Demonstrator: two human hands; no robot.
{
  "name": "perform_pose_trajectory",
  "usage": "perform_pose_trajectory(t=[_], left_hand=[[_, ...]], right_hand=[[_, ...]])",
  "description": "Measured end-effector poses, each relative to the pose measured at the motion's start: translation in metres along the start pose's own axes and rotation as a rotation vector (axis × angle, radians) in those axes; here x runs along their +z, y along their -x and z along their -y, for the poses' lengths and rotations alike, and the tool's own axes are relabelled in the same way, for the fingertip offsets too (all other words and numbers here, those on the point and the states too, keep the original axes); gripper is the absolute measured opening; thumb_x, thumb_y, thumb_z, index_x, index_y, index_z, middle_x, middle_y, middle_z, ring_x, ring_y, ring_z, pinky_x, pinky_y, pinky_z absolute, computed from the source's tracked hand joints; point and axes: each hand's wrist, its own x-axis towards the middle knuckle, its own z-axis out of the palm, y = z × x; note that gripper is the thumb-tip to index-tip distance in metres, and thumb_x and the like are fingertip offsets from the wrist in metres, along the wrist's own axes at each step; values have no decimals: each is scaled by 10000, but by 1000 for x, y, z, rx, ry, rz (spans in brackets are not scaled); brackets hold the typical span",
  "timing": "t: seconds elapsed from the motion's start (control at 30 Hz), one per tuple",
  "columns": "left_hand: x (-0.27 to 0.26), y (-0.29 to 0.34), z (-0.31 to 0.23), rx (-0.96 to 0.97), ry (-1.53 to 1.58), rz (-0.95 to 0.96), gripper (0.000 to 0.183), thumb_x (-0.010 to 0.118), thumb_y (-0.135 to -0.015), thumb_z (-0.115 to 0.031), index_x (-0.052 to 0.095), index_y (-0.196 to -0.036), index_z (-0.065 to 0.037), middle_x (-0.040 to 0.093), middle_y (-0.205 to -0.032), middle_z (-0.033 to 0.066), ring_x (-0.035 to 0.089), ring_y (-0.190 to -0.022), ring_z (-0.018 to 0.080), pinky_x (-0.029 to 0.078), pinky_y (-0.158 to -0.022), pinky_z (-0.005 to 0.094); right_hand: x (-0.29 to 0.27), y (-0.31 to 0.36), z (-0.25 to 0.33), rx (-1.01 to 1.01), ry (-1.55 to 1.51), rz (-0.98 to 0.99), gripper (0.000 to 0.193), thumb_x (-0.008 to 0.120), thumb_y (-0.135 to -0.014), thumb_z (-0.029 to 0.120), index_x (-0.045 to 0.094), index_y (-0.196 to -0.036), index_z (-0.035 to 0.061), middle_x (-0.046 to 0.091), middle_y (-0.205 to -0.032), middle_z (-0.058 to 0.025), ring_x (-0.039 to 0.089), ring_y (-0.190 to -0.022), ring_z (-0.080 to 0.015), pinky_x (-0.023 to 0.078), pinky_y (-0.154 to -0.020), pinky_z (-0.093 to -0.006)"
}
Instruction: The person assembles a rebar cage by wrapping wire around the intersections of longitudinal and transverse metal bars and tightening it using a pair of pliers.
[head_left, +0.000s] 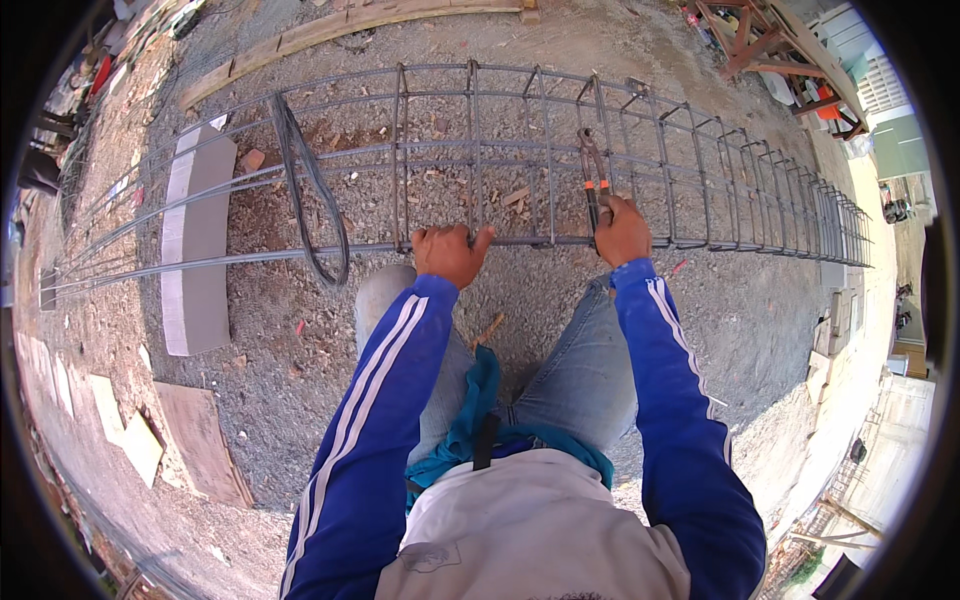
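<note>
A long rebar cage (pixel 540 241) of straight bars and square stirrups stretches across in front of my knees. My left hand (pixel 452 254) is closed over its near bar beside a stirrup, with the thumb pointing to the right. In my right hand (pixel 623 234) is a pair of pincers (pixel 603 186) with orange and dark handles, the jaws pointing away from me over the cage. That hand rests at the same near bar, further right. A looped bundle of tie wire (pixel 292 165) hangs over the bars to the left of my left hand.
A pale rectangular block (pixel 196 260) stands under the bars at the left. Gravel (pixel 300 390) covers the ground. A long timber (pixel 330 32) lies at the far side, and a wooden frame (pixel 775 50) stands far right. Boards (pixel 200 440) lie at the near left.
</note>
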Motion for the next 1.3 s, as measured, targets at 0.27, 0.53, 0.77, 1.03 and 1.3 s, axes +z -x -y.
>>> perform_pose_trajectory(t=[0.27, 0.53, 0.77, 1.03, 1.3], left_hand=[[-10, -3, -12, -73, -40, 70, 547, 496, -884, -526, 672, -669, -55, 615, -575, 132, 614, -638, 314, 348, -826, 441], [4, -7, 0, -64, -94, 62, 506, 473, -894, -470, 698, -702, -60, 658, -669, 163, 638, -665, 342, 371, -876, 510], [-6, -1, -8, -94, -25, 138, 529, 465, -901, -488, 695, -735, -41, 654, -694, 181, 628, -695, 342, 352, -916, 503], [-10, 30, -19, -378, 484, -14, 314, 574, -875, -337, 624, -872, -28, 641, -959, 181, 603, -874, 385, 451, -800, 469], [35, 43, 1, -348, 341, 173, 359, 538, -894, -315, 612, -1088, -23, 636, -956, 225, 614, -963, 398, 475, -848, 458]], right_hand=[[8, 30, 1, -43, -157, 93, 209, 562, -844, 149, 667, -1024, 138, 652, -1040, -141, 633, -913, -345, 498, -783, -435], [-11, 33, 17, -104, -123, -57, 160, 573, -817, 113, 663, -949, 116, 647, -953, -124, 633, -833, -350, 504, -711, -441], [-16, 29, 43, -318, -186, 13, 162, 559, -814, 79, 643, -951, 100, 630, -902, -123, 628, -806, -348, 510, -701, -439], [50, -5, 66, -402, 92, 368, 230, 578, -761, 84, 675, -969, 105, 644, -951, -153, 627, -896, -347, 507, -781, -443], [68, -11, 96, -601, 217, 717, 212, 583, -747, 74, 701, -920, 102, 681, -921, -136, 638, -916, -335, 511, -799, -442]])
